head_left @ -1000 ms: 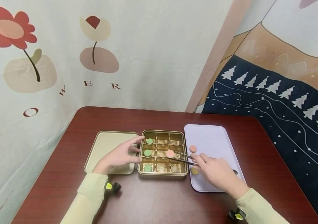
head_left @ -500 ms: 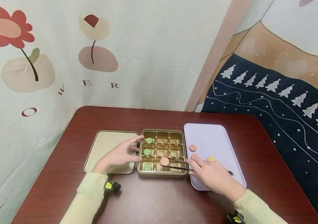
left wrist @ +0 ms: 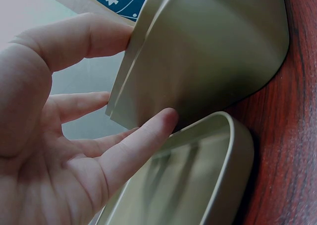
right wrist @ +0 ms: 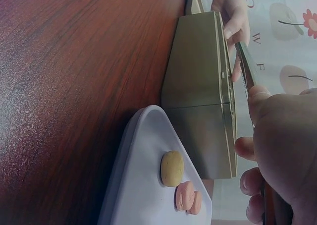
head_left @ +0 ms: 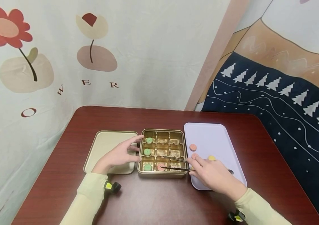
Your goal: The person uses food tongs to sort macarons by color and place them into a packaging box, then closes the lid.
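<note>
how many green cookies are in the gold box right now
3, all in the left column of the gold box: one in the far cell, one in the middle cell, one in the near cell. No other green ones show, and no cell is fully hidden.

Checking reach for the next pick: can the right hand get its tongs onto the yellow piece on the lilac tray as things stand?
Probably yes. The yellow piece lies uncovered on the lilac tray just beyond the right hand. But the tongs point into the gold box at a pink piece, so they must swing back.
</note>
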